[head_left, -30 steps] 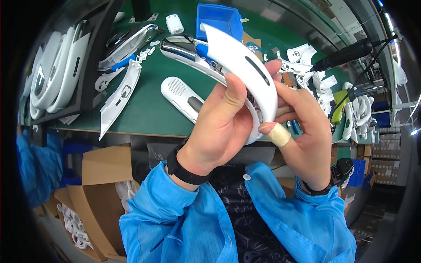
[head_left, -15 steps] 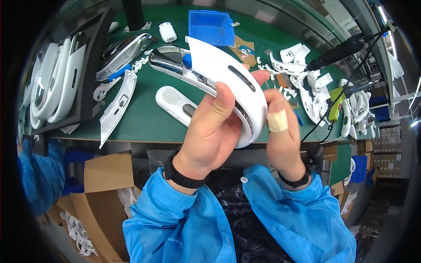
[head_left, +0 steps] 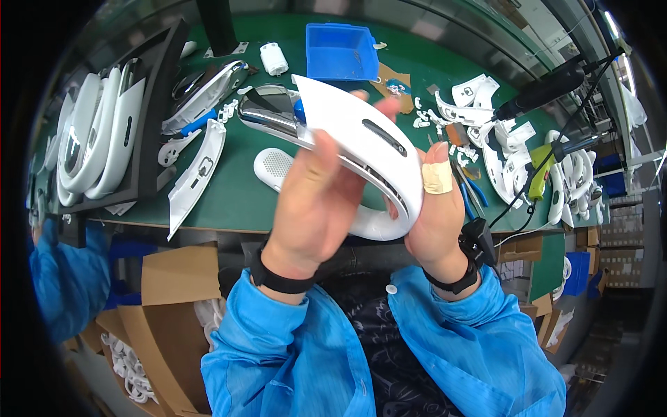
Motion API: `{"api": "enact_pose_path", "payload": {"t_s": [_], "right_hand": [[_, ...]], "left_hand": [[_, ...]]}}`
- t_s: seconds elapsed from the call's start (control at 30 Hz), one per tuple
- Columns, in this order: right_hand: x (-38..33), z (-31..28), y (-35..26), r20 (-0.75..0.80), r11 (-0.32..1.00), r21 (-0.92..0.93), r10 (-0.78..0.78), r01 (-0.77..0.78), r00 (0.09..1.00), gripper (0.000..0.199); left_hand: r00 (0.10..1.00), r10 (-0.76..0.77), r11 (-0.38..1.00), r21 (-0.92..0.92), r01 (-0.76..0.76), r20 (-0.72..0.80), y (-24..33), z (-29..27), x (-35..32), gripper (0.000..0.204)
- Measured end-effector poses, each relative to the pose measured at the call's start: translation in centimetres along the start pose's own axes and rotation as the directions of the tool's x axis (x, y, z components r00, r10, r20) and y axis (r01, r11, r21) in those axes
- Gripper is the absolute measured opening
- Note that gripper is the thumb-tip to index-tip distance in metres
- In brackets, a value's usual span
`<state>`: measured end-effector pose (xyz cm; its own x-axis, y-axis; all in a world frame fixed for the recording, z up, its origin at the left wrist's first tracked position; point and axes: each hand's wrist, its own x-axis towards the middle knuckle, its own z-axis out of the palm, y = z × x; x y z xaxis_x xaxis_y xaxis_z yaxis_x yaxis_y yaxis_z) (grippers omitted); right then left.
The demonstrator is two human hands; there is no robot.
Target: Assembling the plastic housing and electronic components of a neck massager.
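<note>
A curved white plastic housing (head_left: 347, 118) with a shiny chrome end (head_left: 264, 119) is held up over the near edge of the bench. It has a dark slot on its outer face, a blue piece by the chrome end and an open seam along the inner side. My left hand (head_left: 306, 215) grips its inner side from below, thumb up and slightly blurred, fingers passing behind. Against the lower right bend presses my right hand (head_left: 439, 222), a tan bandage on one digit; some fingers are hidden behind the housing. A white perforated part (head_left: 273, 167) lies beyond my left hand.
A black rack (head_left: 149, 132) of white curved housings stands at left. On the green bench (head_left: 243, 198) lie a blue bin (head_left: 340, 52), pliers (head_left: 472, 191), loose white parts (head_left: 511, 149) and a green-handled power tool (head_left: 540, 170). A black screwdriver (head_left: 542, 90) hangs at right; an open carton (head_left: 180, 274) sits below.
My right hand has come in against the bend of the housing, its palm now turned toward it. My left hand has shifted slightly left and down along the housing.
</note>
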<state>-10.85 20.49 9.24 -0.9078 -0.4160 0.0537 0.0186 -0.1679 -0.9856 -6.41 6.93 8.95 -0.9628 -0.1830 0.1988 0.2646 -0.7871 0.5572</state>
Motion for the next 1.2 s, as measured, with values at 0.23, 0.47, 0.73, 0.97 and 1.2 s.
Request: {"api": "enact_pose_path", "payload": {"t_s": [0.23, 0.47, 0.73, 0.97, 1.2], "right_hand": [[-1.0, 0.8, -1.3, 0.014, 0.999, -0.052, 0.001, 0.000, 1.000, 0.062], [-1.4, 0.3, -1.0, 0.082, 0.990, -0.121, -0.066, 0.076, 0.994, 0.053], [-2.0, 0.5, -0.9, 0.077, 0.989, -0.136, -0.052, 0.063, 0.996, 0.063], [-2.2, 0.4, -1.0, 0.041, 0.994, -0.105, -0.017, 0.021, 0.999, 0.049], [-1.8, 0.1, -0.9, 0.049, 0.985, -0.162, -0.054, 0.062, 0.997, 0.051]], "left_hand": [[0.997, 0.022, 0.997, 0.072, -0.017, -0.069, 0.3, -0.2, 0.3, 0.077], [0.989, 0.076, 0.980, 0.193, -0.050, -0.129, -0.5, 0.6, 0.2, 0.081], [0.967, 0.138, 0.973, 0.214, -0.091, -0.212, -1.1, 1.5, 0.1, 0.079], [0.976, 0.135, 0.962, 0.259, -0.088, -0.169, -1.4, 1.9, -0.1, 0.080], [0.971, 0.156, 0.971, 0.207, -0.117, -0.181, -1.6, 2.0, -0.3, 0.091]]}}
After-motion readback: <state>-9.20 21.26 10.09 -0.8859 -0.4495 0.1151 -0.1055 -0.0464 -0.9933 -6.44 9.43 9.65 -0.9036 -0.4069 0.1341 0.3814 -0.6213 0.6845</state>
